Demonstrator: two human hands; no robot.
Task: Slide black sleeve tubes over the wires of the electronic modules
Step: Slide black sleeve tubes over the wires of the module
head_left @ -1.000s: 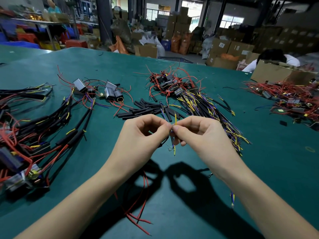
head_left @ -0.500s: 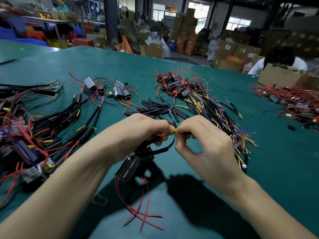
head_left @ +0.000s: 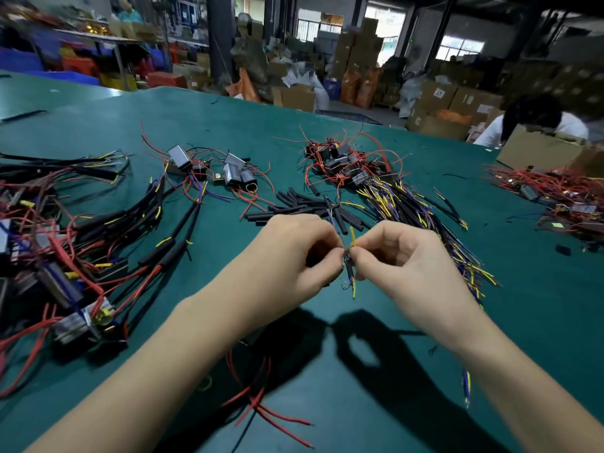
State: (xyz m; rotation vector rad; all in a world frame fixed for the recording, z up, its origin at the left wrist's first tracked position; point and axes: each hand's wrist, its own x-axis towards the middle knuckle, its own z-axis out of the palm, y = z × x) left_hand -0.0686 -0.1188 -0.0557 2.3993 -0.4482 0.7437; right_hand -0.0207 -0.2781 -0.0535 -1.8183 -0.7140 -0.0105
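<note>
My left hand (head_left: 287, 256) and my right hand (head_left: 402, 259) meet fingertip to fingertip above the green table (head_left: 392, 387). Between them they pinch a thin bundle of wires with a yellow wire (head_left: 352, 236) sticking up and a short black sleeve tube (head_left: 349, 273) hanging just below the fingertips. Red wires (head_left: 261, 407) trail out beneath my left wrist; the module they belong to is hidden. A loose pile of black sleeve tubes (head_left: 304, 207) lies just beyond my hands.
Sleeved modules (head_left: 81, 256) are heaped at the left. Bare modules with red wires (head_left: 346, 165) and yellow-purple wires (head_left: 425, 223) lie beyond and right. A few modules (head_left: 209, 168) sit at centre-left. Another heap (head_left: 555, 197) and a cardboard box (head_left: 536, 152) are far right, near a person (head_left: 536, 122).
The wire bundle has turned from lying sideways between my fingers to standing upright. The module that hung under my left hand half a second ago is out of sight now.
</note>
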